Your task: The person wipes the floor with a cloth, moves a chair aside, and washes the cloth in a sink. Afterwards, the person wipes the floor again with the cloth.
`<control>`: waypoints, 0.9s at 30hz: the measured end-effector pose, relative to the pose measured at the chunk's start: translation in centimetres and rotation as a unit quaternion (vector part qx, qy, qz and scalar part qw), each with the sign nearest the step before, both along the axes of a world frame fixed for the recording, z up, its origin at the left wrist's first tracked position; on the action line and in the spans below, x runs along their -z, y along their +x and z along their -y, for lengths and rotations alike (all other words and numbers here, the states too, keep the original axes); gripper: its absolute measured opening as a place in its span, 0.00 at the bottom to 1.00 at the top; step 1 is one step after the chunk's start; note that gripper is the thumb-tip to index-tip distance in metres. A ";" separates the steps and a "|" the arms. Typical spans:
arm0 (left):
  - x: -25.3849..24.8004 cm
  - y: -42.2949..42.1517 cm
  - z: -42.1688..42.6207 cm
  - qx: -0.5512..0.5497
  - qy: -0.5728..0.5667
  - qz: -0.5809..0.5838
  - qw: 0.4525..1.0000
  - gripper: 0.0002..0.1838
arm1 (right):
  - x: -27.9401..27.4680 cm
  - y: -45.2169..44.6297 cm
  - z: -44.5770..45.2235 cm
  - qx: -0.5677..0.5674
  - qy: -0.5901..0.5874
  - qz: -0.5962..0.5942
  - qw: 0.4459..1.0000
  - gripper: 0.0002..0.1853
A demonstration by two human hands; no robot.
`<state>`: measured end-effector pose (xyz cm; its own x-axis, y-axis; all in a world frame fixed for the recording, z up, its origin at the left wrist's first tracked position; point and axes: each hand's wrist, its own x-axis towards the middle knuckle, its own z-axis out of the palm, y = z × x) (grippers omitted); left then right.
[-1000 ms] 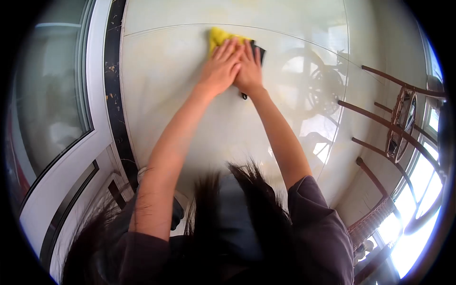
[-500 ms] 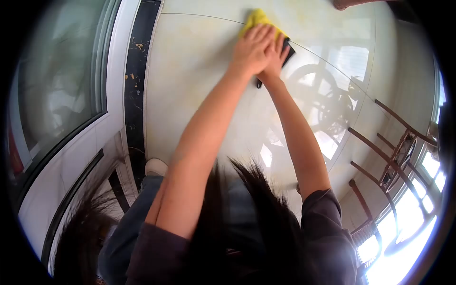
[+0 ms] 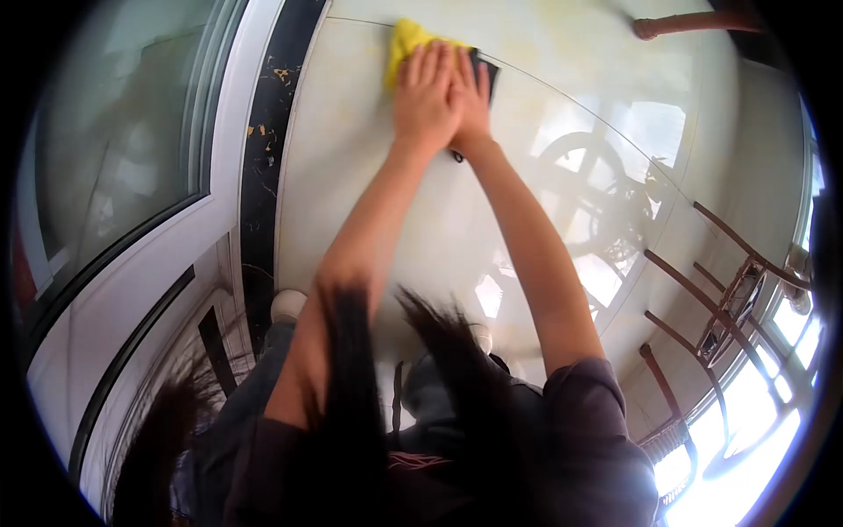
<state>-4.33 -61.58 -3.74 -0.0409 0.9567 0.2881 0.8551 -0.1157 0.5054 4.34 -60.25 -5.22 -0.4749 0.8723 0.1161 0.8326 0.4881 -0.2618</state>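
Observation:
A yellow cloth lies on the pale tiled floor near the top. Against its right side is a flat black object, mostly covered; a small dark loop shows below the hands. My left hand rests flat on the cloth, fingers stretched forward, its thumb side overlapping my right hand. My right hand lies flat on the black object, fingers extended. What lies under both palms is hidden.
A glass door with a white frame stands at the left, beside a black stone strip. Brown chair legs stand at the right. Another brown leg shows at top right. A light shoe is at lower left.
The view has shifted. Both hands, with the cloth and black object beneath them, have moved left across the floor since half a second ago. The hands stay flat and overlapped.

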 end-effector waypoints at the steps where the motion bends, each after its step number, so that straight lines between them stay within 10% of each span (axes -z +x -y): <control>1: 0.0 3.2 -0.5 0.019 0.003 0.036 0.999 0.27 | 0.2 2.8 0.8 0.047 0.017 0.020 0.999 0.33; 4: -1.2 11.2 2.6 0.088 -0.053 0.111 0.989 0.27 | 1.1 10.1 5.3 0.185 0.040 0.045 0.981 0.32; 8: 0.0 15.8 11.1 0.190 -0.045 -0.003 0.981 0.25 | 2.3 12.6 14.5 0.385 -0.009 -0.213 0.898 0.30; 12: 0.3 11.1 11.4 0.251 -0.083 0.113 0.958 0.27 | 3.9 8.1 15.1 0.295 -0.058 -0.756 0.582 0.28; 15: -1.0 3.9 6.3 0.180 -0.068 0.092 0.977 0.30 | 3.1 5.2 10.1 0.208 -0.050 -0.196 0.957 0.31; 16: -1.4 1.2 4.6 0.139 -0.048 0.099 0.984 0.30 | 1.5 2.7 7.6 0.146 -0.032 -0.052 0.987 0.32; 22: -0.1 -11.5 4.7 -0.103 -0.021 0.015 0.994 0.28 | -1.2 -12.3 2.6 -0.115 -0.012 0.094 0.989 0.33; 27: -0.8 -5.9 14.4 -0.210 -0.055 0.045 0.975 0.30 | -2.0 -8.0 10.4 -0.239 -0.050 0.040 0.969 0.32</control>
